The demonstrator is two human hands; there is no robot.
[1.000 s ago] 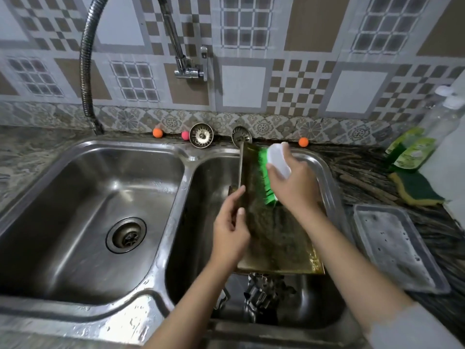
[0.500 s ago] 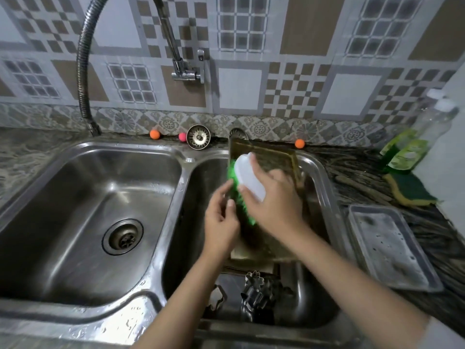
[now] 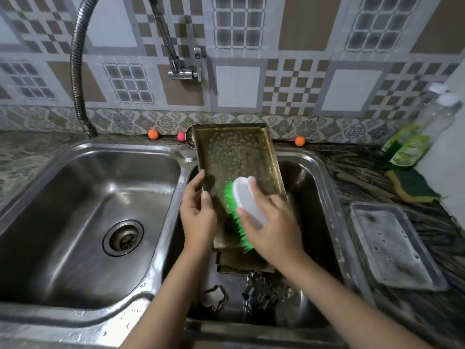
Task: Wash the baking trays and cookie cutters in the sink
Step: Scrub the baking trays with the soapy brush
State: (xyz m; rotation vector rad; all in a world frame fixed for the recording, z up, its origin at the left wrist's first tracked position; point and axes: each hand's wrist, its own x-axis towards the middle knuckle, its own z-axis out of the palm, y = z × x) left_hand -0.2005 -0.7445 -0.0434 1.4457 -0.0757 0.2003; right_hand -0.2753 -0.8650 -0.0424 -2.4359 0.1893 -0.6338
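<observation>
Scrubbing step. Left hand [image 3: 198, 212] grips gold tray [image 3: 236, 159] edge, tilted over sink [image 3: 324, 172]. Right hand [image 3: 269, 227] holds green brush [image 3: 239, 210] tight. Next: scrub clean, then rinse.

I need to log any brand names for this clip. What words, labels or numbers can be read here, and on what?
No text can be read.
Front dish soap bottle: green and white label, print too blurred to read.
Bottle behind it: green label, also too blurred.
Golden baking tray, scrub brush, grey tray on the counter, faucet: no markings visible.
</observation>
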